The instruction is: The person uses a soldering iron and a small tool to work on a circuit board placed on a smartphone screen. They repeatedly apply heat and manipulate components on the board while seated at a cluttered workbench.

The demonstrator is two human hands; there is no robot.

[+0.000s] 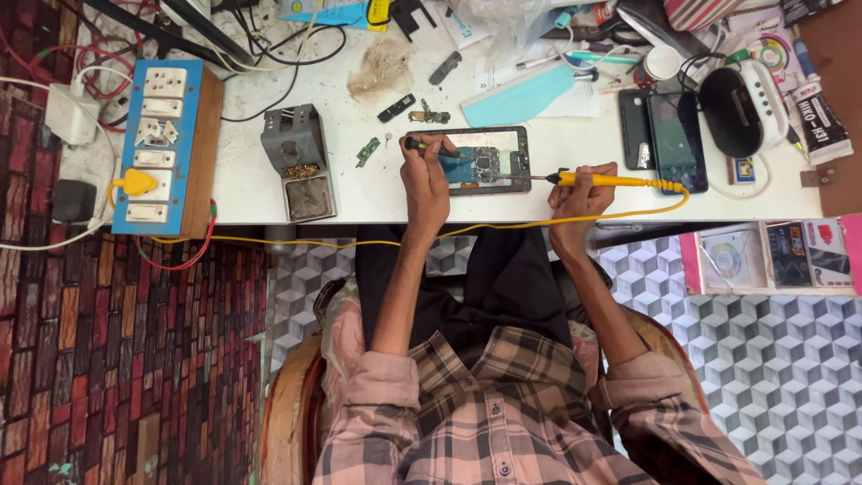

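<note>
An opened phone (480, 162) lies on the white table (242, 180), its circuit board showing inside the frame. My left hand (424, 180) rests at the phone's left edge and grips a thin dark tool (431, 147) with a yellow-tipped handle, pointed across the phone. My right hand (579, 193) sits just right of the phone and holds a yellow soldering iron (615, 180) lying level, its metal tip at the phone's right edge. The iron's yellow cable (305, 242) loops back along the table's front edge.
A blue switchboard (162, 144) with a yellow plug stands at the left, a grey soldering stand (298, 162) beside it. Two dark phones (664, 135) and a black-and-white device (741, 108) lie at the right. Small parts, pens, cables and papers crowd the far side.
</note>
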